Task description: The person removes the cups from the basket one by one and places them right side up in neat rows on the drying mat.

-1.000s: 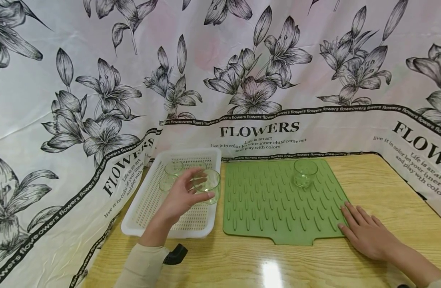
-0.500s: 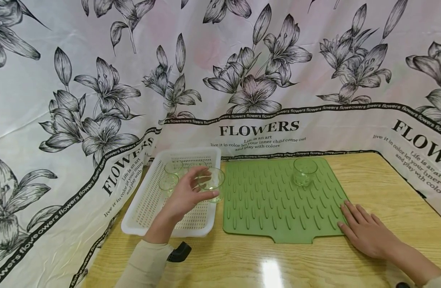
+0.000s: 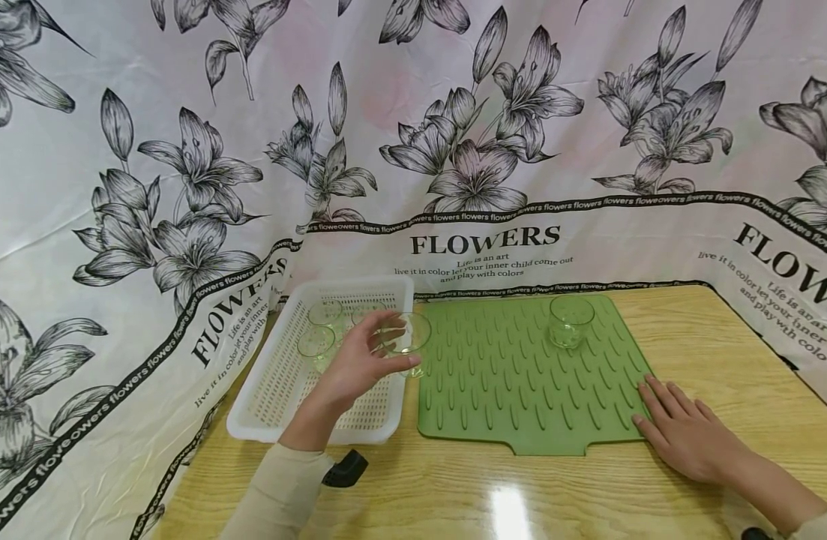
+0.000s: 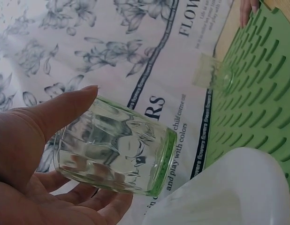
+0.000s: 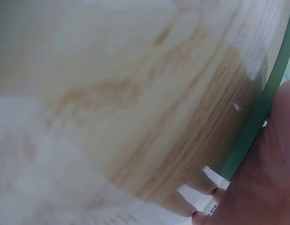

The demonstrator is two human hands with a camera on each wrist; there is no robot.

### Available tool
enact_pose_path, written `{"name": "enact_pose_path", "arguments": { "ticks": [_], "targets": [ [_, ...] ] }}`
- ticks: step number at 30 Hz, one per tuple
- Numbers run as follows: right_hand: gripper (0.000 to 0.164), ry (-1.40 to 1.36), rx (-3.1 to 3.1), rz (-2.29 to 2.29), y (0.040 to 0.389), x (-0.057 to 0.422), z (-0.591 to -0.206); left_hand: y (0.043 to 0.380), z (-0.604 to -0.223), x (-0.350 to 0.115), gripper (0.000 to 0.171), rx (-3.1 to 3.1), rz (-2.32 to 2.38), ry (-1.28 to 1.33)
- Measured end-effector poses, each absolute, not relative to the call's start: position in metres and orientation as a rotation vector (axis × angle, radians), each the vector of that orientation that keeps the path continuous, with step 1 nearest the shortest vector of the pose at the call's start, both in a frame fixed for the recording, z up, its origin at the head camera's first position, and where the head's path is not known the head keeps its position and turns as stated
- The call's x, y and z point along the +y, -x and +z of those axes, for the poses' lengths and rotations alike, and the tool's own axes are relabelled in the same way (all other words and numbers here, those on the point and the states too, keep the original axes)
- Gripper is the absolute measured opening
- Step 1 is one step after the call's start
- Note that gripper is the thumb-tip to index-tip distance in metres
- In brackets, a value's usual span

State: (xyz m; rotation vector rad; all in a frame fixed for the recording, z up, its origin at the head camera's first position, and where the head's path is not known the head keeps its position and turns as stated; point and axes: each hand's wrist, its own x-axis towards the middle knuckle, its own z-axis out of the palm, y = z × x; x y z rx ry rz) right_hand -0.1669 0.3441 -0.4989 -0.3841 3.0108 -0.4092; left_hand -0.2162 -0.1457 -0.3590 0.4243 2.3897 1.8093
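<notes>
My left hand (image 3: 356, 363) grips a clear, green-tinted drinking glass (image 4: 118, 149) between thumb and fingers, over the right rim of the white basket (image 3: 251, 420). In the left wrist view the glass is upright relative to the hand's grip, its thick base toward the green mat (image 4: 257, 93). Another glass (image 3: 571, 324) stands on the mat's far right part. My right hand (image 3: 690, 431) lies flat with fingers spread, fingertips at the mat's right edge. In the right wrist view that hand (image 5: 264, 173) shows beside the green edge.
Several more glasses, among them one glass (image 3: 316, 342) at the left, stand in the basket's far half. Both basket and mat lie on a wooden table (image 3: 440, 495). A flower-print curtain (image 3: 480, 259) hangs behind and along the sides.
My left hand has moved a little to the right with the glass, from over the basket toward the mat. The right hand has stayed in place.
</notes>
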Motion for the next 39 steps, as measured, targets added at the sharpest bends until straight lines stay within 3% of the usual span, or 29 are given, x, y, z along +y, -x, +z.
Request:
{"name": "enact_pose_path", "arguments": {
  "ticks": [39],
  "targets": [
    [0.068,0.402,3.010,-0.405,0.164,0.342,-0.496,0.215,-0.363,-0.110,0.079,2.340,1.836,-0.446]
  ]
}}
